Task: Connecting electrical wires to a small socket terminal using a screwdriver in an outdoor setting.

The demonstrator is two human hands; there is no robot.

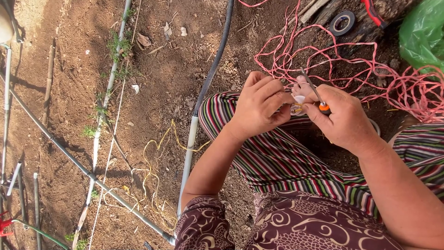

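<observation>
My left hand (259, 105) is closed around a small white fitting (299, 100), of which only a corner shows past my fingers. My right hand (344, 119) grips a screwdriver (314, 92) with an orange collar and a thin metal shaft that slants up and to the left, over the fitting. Both hands meet above my striped trouser leg (273, 157), over bare soil. What the shaft's tip touches is hidden behind my fingers.
A tangle of pink cord (333, 60) lies on the soil beyond my hands. A roll of black tape (343, 22) and a green plastic bag (423, 32) sit at the top right. A black corrugated hose (217, 51), grey pipes (74, 157) and yellow wire (152, 171) cross the ground at left.
</observation>
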